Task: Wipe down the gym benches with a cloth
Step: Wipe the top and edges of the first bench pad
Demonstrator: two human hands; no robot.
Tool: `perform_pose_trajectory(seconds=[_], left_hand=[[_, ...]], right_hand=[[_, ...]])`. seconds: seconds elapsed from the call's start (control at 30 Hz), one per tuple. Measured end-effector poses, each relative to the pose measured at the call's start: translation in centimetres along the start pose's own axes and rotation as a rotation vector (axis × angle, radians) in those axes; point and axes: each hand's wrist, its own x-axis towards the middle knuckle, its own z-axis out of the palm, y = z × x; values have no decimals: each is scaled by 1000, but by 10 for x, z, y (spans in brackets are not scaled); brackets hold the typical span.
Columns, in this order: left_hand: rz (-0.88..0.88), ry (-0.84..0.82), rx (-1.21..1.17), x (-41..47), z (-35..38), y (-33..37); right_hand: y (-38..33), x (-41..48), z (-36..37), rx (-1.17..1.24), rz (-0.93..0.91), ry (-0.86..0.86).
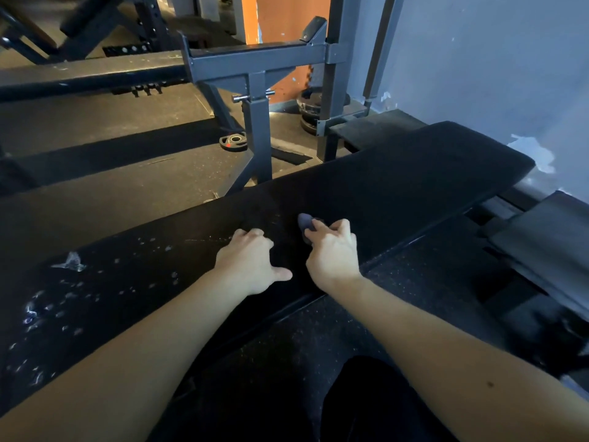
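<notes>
- While the right hand (331, 253) pinches a dark cloth (305, 222) down on the bench pad (414, 173), fingers curled over it, the wiping looks under way, not finished.
- Just beside that grip the left hand (251, 260) rests on the pad with curled fingers; I cannot tell whether it holds a fold of cloth.
- Beyond the grip, toward the wall, the pad looks dark and unmarked, so I judge that stretch done or nearly so.
- Well to the left of the grip lie pale specks and smears (70, 263); that stretch seems left to do.
- Count: one cloth, two hands, one bench under them, another long bench (95, 74) far beyond the grip, one loose weight plate (232, 142).
</notes>
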Motion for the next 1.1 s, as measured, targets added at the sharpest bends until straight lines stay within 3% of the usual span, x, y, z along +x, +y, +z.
perform_pose_trajectory(seconds=[0.2,0.4,0.53,0.7,0.93,1.1], left_hand=[[19,21,2,0,-1,-1],[38,50,-10,1,4,-6],[34,38,16,3,2,-4],[44,57,14,2,4,-5],[62,85,-10,-1,11,-11],[85,111,-27,-2,13,-15]], right_hand=[[6,-22,6,110,-203,33],[57,-3,2,167,136,147],[16,-25,9,110,4,261],[1,-45,11,142,-153,199],[34,-33,-3,78,29,285],[-14,-57,10,95,-55,259]])
